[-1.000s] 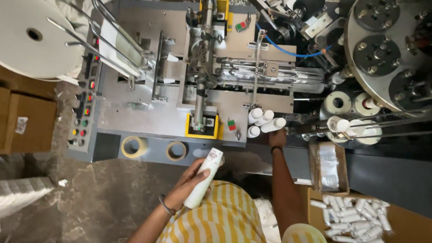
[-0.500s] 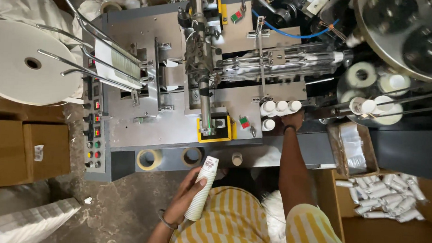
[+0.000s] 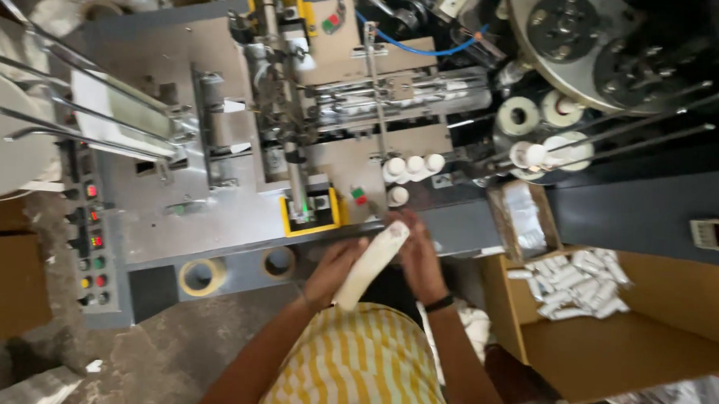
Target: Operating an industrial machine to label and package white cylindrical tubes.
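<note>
Far left: big white roll (image 3: 3, 146) at frame edge, cardboard box (image 3: 10, 281) below it; button panel (image 3: 93, 244) with red, green, yellow buttons on the grey machine (image 3: 216, 213); 2 tape rolls (image 3: 201, 276) on the machine's lower ledge; yellow block (image 3: 311, 212) at centre; left hand (image 3: 335, 269) curled around lower end of white pack (image 3: 371, 262), fingers wrapped on it; pack tilted, top end up-right, held between both hands just above the yellow-striped lap; right hand (image 3: 417, 256) flat against pack's upper side, fingers together, black wristband; 4 white tubes (image 3: 408, 168) upright just above the hands; right: open carton (image 3: 610, 314) with small white packs (image 3: 572, 281) piled inside.
</note>
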